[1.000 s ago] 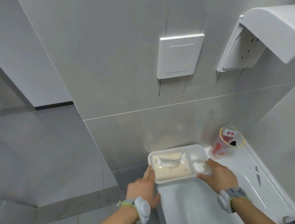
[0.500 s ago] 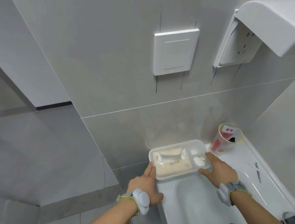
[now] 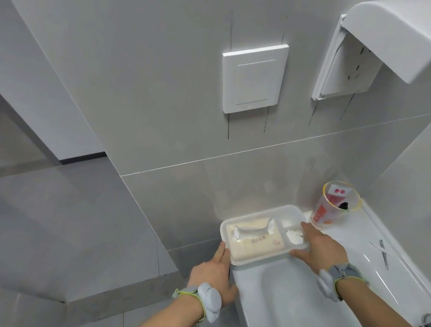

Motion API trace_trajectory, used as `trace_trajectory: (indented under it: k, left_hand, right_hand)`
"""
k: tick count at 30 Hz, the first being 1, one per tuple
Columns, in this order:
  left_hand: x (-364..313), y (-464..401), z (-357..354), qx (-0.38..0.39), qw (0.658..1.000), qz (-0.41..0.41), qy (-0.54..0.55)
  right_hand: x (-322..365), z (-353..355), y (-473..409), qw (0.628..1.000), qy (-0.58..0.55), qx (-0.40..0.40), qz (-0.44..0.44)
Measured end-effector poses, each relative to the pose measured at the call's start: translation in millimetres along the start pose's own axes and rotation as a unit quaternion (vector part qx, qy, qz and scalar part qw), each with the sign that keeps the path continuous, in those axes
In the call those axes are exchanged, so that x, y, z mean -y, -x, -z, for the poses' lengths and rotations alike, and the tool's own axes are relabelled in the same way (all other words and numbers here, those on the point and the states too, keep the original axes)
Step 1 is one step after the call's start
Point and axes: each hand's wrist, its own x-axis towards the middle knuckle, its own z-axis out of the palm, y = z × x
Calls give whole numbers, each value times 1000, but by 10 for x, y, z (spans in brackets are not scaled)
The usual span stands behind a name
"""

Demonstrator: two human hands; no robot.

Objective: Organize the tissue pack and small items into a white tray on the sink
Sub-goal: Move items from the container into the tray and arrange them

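I saw the white tray (image 3: pixel 230 222) on the sink (image 3: pixel 299 305) corner, tissue pack (image 3: pixel 255 241) in its larger compartment. My left grip (image 3: pixel 214 273) lay flat-fingered against the tray's near-left edge; my right grip (image 3: pixel 318 249), fingers spread, rested on the tray's opposite end, beside a small white item (image 3: pixel 293 235).

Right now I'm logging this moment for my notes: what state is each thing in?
white tray: on the sink's corner, filled
tissue pack: lying in the tray's large compartment
small white item: in a small compartment
left hand: straight fingers touching the tray's left edge
right hand: open, resting on the tray's right end
cup: upright beside the tray
sink: dry-looking, drain open
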Motion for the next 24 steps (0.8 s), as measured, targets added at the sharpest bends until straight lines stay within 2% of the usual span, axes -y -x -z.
trace_trajectory:
  k: [7,9,15,24]
  left_hand:
    - [-32,-62,112,30,999,12,-13]
    - [-109,-23,121,34,999,7,-37]
    - [-486,-20,67,63,996,-5,-56]
    - [-702,-275,-93,94,993,-22,-67]
  right_hand:
    - [-27,-104,40,996,-89,22,-8]
    - [51,-155,94,996,-80,37,-19]
    - [306,-350,169,997,-35,-2,-75]
    - [395,-407,151,997,-11,-19,-78]
